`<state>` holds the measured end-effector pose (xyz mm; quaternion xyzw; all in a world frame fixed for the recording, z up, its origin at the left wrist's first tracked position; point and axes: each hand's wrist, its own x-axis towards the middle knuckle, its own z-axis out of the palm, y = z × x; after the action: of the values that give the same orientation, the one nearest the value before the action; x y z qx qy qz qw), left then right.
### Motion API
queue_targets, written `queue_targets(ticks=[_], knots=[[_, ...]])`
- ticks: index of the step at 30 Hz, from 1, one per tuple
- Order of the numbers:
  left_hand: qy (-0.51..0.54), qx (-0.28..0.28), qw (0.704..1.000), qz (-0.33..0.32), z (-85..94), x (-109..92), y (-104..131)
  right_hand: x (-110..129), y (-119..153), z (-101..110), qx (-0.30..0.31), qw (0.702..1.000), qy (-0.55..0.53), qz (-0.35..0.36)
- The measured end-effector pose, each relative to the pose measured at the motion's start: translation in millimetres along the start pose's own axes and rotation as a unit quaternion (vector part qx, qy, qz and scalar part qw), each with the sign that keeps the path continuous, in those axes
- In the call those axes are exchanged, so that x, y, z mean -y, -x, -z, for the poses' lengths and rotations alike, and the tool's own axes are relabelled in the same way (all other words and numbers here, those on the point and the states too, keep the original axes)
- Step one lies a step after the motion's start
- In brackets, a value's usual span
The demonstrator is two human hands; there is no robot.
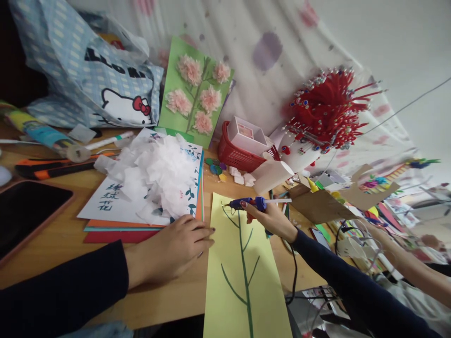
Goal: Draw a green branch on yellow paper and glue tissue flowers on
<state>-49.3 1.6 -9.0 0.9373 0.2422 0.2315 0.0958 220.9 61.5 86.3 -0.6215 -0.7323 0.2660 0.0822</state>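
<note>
My right hand [269, 218] is wrapped round a blue hot glue gun [248, 203], with a white glue stick [282, 200] poking from its rear. The gun's tip points left, just over the top of a yellow sheet of paper [225, 300] drawn with a green branching stem. My left hand [176, 244] lies on the table, fingers stretched out, at the sheet's left edge, and holds nothing. Above it, a heap of white tissue paper pieces [158, 169] covers part of a white sheet with green leaves and writing [105, 202], atop coloured paper.
A green card with pink paper flowers [192, 101] leans at the back beside a blue checked bag [88, 70]. Right of it stand a red basket [236, 152] and a bundle of red beaded stems [324, 112]. A phone [31, 211] lies left; another person's arm [398, 253] reaches in right.
</note>
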Motion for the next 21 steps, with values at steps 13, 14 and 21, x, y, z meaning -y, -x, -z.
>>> queue_targets(ticks=[13,14,21], knots=[[-0.002,-0.010,1.000,-0.001,-0.4,-0.4,-0.7,1.6,-2.0,-5.8,0.007,0.999,-0.037,0.020],[-0.003,-0.010,1.000,-0.001,-0.1,-0.5,-0.6,0.8,-2.3,-6.5,0.012,0.999,-0.032,0.021],[-0.005,-0.008,1.000,0.002,-0.4,-0.6,-0.7,2.5,3.3,1.6,0.028,0.999,-0.018,0.011]])
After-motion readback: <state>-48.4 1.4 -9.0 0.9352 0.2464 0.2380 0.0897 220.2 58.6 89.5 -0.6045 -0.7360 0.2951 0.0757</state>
